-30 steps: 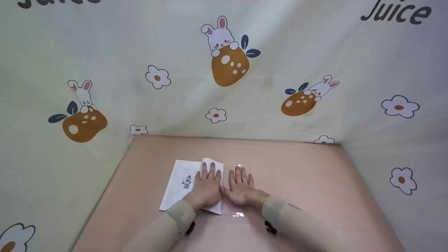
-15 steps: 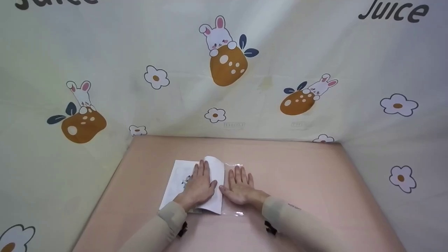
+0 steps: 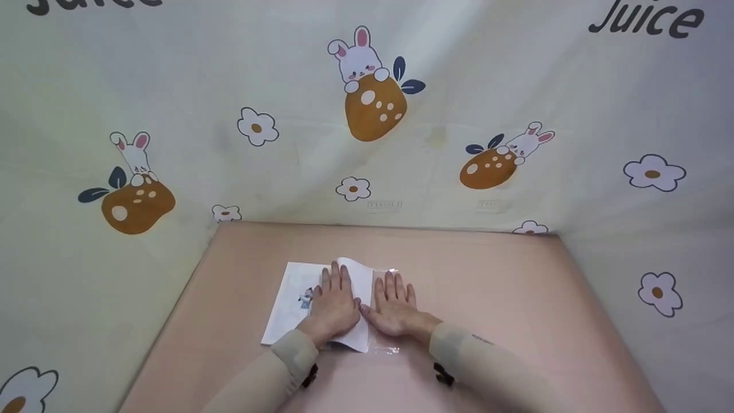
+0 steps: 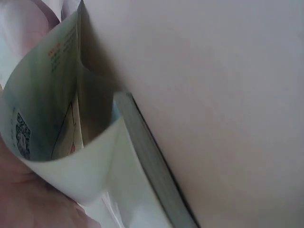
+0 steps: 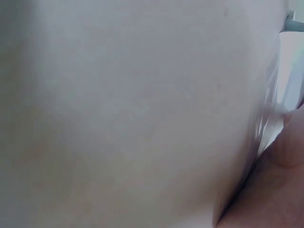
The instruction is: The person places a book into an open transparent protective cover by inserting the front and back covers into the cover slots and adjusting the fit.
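A white book (image 3: 285, 304) with a small printed figure lies on the table, its right-hand cover (image 3: 360, 321) bent over in a curve. My left hand (image 3: 334, 304) rests on that cover with fingers straight. In the left wrist view the cover (image 4: 40, 102) curls up in a loop beside the thick page block (image 4: 154, 166), a QR code on its inside. Clear plastic film (image 3: 384, 350) sticks out to the right of the book. On the film lies my right hand (image 3: 395, 310), fingers straight, its thumb reaching toward the cover's edge.
The pink-beige tabletop (image 3: 487, 298) surrounds the book. Behind and at both sides hangs a pale curtain (image 3: 287, 166) printed with rabbits, fruit and flowers.
My left hand slid left across the cover, then came back right. The cover's free edge now reaches slightly farther right over the film. My right hand stays in place.
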`<state>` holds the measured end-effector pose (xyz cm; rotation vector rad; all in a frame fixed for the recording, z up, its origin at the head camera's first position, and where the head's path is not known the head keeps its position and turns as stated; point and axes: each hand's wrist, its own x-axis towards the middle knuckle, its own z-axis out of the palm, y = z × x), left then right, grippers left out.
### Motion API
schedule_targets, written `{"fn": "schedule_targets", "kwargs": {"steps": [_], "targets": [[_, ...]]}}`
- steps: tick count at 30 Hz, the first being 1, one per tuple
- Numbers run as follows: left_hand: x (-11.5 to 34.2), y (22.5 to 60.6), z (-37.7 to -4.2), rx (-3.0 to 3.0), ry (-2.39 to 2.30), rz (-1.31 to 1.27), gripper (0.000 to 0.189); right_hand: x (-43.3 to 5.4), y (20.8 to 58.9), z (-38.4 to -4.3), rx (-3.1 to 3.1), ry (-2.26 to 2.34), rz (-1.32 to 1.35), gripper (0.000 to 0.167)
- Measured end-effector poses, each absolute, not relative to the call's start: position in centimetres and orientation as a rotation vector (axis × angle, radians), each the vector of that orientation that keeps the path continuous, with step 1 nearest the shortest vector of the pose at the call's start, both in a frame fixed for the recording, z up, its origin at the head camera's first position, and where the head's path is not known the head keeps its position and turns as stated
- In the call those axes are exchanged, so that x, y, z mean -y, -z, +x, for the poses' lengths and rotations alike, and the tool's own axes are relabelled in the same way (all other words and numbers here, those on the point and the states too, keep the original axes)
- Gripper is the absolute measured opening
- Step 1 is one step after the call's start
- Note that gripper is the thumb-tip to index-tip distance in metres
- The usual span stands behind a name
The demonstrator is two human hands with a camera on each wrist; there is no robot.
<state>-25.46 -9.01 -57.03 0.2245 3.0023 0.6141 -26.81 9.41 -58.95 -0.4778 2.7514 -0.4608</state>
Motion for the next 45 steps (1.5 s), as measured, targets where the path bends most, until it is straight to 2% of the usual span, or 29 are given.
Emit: {"fn": "schedule_targets", "kwargs": {"steps": [5, 12, 18, 27, 38, 45], "targets": [[8.0, 57.5, -25.3, -3.006, -0.722, 0.234, 0.078, -9.5, 58.9, -26.8, -2.743, 0.490, -0.454, 0.098], [9.1, 56.9, -25.4, -2.935, -0.866, 0.288, 0.078, -9.6, 59.5, -26.9, -2.751, 0.525, -0.474, 0.101], [10.7, 57.4, -25.4, -2.926, -0.824, 0.269, 0.082, -9.9, 59.5, -26.9, -2.730, 0.546, -0.478, 0.101], [10.1, 58.2, -25.4, -2.922, -0.766, 0.214, 0.085, -9.6, 58.6, -26.7, -2.756, 0.486, -0.469, 0.095], [9.4, 57.7, -24.7, -2.893, -0.683, 0.223, 0.123, -9.3, 58.9, -26.6, -2.781, 0.477, -0.459, 0.090], [8.6, 57.2, -24.8, -2.859, -0.595, 0.194, 0.128, -9.3, 59.0, -26.4, -2.807, 0.482, -0.456, 0.092]]}}
